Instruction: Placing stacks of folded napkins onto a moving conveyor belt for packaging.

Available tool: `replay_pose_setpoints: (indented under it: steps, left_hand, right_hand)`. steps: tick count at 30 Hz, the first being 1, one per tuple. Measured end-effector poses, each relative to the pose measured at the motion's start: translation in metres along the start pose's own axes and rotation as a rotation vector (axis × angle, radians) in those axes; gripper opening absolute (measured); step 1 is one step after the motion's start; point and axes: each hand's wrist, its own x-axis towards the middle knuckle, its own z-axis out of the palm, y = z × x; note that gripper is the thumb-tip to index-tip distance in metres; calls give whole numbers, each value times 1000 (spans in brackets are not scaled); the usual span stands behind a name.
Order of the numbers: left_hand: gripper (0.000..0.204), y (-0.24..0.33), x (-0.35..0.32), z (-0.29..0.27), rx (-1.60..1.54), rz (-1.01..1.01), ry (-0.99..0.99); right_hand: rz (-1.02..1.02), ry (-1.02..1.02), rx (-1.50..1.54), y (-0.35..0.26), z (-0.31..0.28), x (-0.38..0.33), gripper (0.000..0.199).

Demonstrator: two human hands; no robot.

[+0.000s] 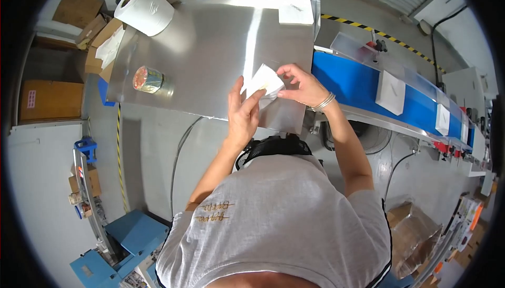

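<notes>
A small white folded packet (267, 80), apparently paper, is held over the near right part of the steel table. My left hand (243, 115) is closed on its left and lower side, with fingers and thumb around it. My right hand (304, 87), with bangles at the wrist, grips the packet's right edge with curled fingers. The thumb touches its lower right side and the index finger its upper corner. What lies between the right fingertips is partly hidden.
The steel table (205, 51) carries a large white roll (152, 13), a shiny patterned cylinder (150, 80) and a flat white packet (295, 12). At the right, a blue conveyor belt (342, 80) carries several white packets, including a large one (390, 93). Cardboard boxes (103, 43) stand left.
</notes>
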Motion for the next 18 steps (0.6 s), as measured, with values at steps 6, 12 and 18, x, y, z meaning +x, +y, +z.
replay_pose_setpoints:
  steps: [6,12,18]
  left_hand:
    - [40,-5,-1,-1,-21,12,-21]
    - [36,-6,0,-4,38,36,-24]
    - [41,-4,0,-5,-41,0,-55]
  right_hand:
    - [51,-115,45,-9,1,8,50]
    - [-222,-27,-140,-14,3,1,43]
    - [-114,-13,-217,-5,5,4,35]
